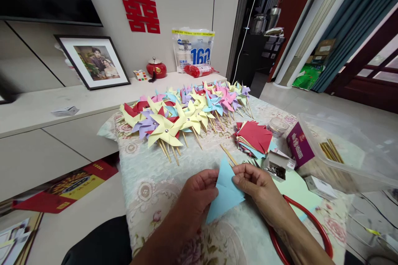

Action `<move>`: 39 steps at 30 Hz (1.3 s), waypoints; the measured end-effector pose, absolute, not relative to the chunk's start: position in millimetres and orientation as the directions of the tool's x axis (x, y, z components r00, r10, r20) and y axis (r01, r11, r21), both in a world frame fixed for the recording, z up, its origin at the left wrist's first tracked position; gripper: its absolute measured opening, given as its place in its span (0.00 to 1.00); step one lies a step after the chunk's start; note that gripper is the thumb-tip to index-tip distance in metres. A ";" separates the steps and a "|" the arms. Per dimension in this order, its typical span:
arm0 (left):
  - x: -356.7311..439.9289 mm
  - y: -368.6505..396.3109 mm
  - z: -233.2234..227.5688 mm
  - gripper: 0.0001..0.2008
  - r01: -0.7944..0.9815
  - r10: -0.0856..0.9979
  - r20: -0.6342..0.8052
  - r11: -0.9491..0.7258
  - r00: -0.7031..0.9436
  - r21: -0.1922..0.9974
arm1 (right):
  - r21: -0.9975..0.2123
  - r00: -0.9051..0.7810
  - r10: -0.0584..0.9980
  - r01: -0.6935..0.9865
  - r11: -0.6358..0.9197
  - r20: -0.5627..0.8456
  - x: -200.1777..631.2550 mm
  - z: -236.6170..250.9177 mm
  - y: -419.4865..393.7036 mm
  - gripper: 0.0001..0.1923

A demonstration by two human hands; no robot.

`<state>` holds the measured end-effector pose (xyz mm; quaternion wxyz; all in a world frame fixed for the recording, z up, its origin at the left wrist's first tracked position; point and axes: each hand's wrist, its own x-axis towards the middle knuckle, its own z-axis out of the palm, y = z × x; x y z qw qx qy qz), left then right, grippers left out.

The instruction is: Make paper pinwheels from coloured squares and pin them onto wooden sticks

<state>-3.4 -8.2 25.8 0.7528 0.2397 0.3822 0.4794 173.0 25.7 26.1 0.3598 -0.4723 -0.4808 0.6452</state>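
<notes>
Between my two hands is a light blue piece of paper, cut with slits and held up over the table. My left hand pinches its left edge between thumb and fingers. On the other side, my right hand grips the upper right part, thumb on the front. Just beyond the paper lies a thin wooden stick. A stack of cut paper squares, red on top, sits past my right hand. Under my right forearm are the red handles of large scissors.
Several finished paper pinwheels on sticks cover the table's far side. To the right are an opened small box of metal fasteners, light green paper, a white box and a clear plastic bin of sticks. A floral cloth covers the table.
</notes>
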 end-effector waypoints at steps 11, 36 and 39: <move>-6.2 -2.5 10.9 0.16 -0.432 0.931 -0.359 0.347 0.057 0.832 | -0.944 -0.380 0.889 -0.104 -0.315 -0.255 174.9 27.1 25.3 0.16; -5.8 -3.7 17.1 0.19 -0.482 0.915 -0.384 0.395 0.127 0.782 | -0.846 -0.481 0.816 -0.241 -0.475 -0.321 173.8 31.7 24.3 0.13; -4.8 -3.9 19.3 0.20 -0.491 0.912 -0.387 0.400 0.132 0.774 | -0.849 -0.482 0.816 -0.237 -0.473 -0.319 174.4 31.5 24.3 0.13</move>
